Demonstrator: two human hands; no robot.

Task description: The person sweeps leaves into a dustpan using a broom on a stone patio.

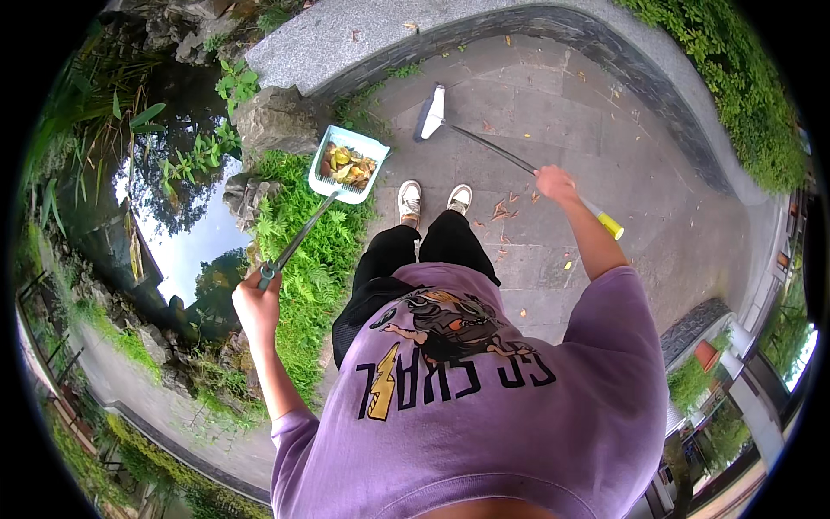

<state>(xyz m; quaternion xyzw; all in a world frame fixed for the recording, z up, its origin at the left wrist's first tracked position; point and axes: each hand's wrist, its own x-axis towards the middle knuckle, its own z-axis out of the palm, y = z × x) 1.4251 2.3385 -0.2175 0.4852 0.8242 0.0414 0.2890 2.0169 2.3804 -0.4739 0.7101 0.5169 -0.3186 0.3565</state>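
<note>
My left hand (258, 300) grips the upper end of a long-handled dustpan. The pale blue dustpan (316, 183) hangs out over the green plants, with dry leaves (350, 166) heaped inside it. My right hand (556, 183) is closed around the dark pole of a broom, whose yellow grip end (611, 226) sticks out behind the hand. At the far end of the pole, the white broom head (434, 113) with dark bristles is at the paving, ahead of my shoes. Whether the bristles touch the ground I cannot tell.
Brown fallen leaves (502, 210) lie on the grey stone paving (551, 139) right of my shoes. A low curved stone wall (363, 39) bounds the paving ahead. To the left are ferns (311, 259), rocks (275, 120) and a pond (194, 227). A terracotta pot (706, 355) stands at the right.
</note>
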